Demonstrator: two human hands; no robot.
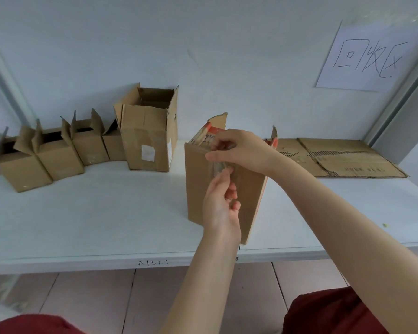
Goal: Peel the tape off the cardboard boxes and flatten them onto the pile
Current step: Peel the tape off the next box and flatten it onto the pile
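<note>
Tall brown cardboard box [198,184]: stands upright on the white tabletop [106,213], right of centre and close to the front edge. Its top flaps are raised. One flap has a torn edge and red-orange print on its inner face.

Right hand [244,150]: reaches in from the right and grips the box at its top edge. The fingers [223,143] are curled over the rim and the thumb is stretched leftward across the near face.

Left hand [221,203]: comes up from below, just under the right hand. Thumb and fingertips are drawn narrow, pinching a crumpled, translucent brownish strip of tape [218,168] at the near face of the box. The strip runs up under the right thumb. Cannot tell how much of it is stuck down.

Pile of flattened cardboard [343,157]: lies flat at the right rear of the tabletop against the wall, apart from the held box.

Left rear: a larger open-topped carton with a white label [147,131]. Beside it is a row of four small open cartons [58,157], flaps up, touching one another.

Wall: a white paper sheet with handwritten characters [369,56], above the pile.
</note>
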